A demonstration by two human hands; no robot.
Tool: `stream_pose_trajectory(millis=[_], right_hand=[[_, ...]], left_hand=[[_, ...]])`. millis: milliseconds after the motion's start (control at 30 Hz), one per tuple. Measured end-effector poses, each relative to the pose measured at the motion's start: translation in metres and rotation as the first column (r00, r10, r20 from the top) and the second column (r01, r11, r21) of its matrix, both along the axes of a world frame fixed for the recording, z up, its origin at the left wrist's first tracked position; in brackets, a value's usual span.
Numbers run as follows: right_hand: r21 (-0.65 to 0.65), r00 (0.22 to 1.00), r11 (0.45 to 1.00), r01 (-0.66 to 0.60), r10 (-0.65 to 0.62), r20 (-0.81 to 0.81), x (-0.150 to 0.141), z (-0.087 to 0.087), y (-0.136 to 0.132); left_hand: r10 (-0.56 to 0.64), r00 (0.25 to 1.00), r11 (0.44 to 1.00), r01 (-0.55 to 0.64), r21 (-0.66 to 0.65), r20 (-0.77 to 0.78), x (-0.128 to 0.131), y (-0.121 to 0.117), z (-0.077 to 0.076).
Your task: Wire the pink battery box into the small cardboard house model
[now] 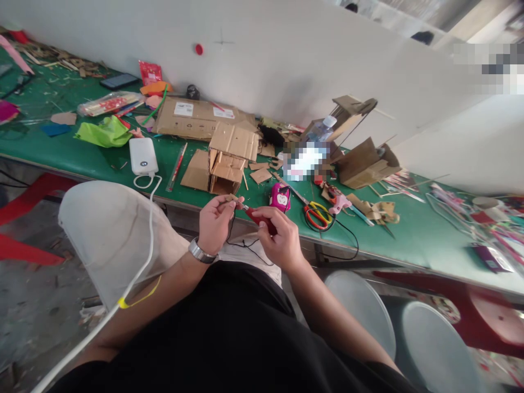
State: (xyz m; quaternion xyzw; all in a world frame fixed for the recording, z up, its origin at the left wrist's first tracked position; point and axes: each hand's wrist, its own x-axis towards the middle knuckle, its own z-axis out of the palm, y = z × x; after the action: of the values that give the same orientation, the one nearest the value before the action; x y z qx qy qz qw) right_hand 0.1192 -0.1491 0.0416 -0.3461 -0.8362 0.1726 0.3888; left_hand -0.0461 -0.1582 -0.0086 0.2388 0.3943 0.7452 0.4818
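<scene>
My left hand, with a metal watch on its wrist, pinches a small brown piece that looks like cardboard or wood. My right hand is closed round a red-handled tool with a short metal shaft. Its tip meets or almost meets the small piece; whether it is a screwdriver or an awl I cannot make out. Both hands are above my lap, in front of the table edge. A thin black cord hangs below them. Just beyond stands a cardboard box structure with open compartments.
On the green table lie scissors, a pink socket block, a white power bank with its cable, and a large flat carton. A cardboard model stands right. Stools are below the table.
</scene>
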Motion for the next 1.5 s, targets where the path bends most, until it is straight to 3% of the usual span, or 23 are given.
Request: stream_pose_trajectory(millis=[367,700,1500], right_hand=[[0.005,1.0,1.0,-0.01,0.01,-0.001,-0.0003,-0.0007,0.0009],[0.024,1.0,1.0,-0.017,0.016,0.019,-0.0017,0.0006,-0.0025],[-0.005,0.999,1.0,0.029,-0.029,0.026,-0.0005,0.0068,-0.0038]], left_hand=[[0.0,0.999,1.0,0.0,0.001,-0.038,-0.0008,-0.0007,0.0],[0.084,0.984,0.996,-0.081,0.025,-0.154,-0.0008,-0.0024,0.002],[0.057,0.974,0.997,-0.046,0.055,-0.219,-0.0019,-0.003,-0.001]])
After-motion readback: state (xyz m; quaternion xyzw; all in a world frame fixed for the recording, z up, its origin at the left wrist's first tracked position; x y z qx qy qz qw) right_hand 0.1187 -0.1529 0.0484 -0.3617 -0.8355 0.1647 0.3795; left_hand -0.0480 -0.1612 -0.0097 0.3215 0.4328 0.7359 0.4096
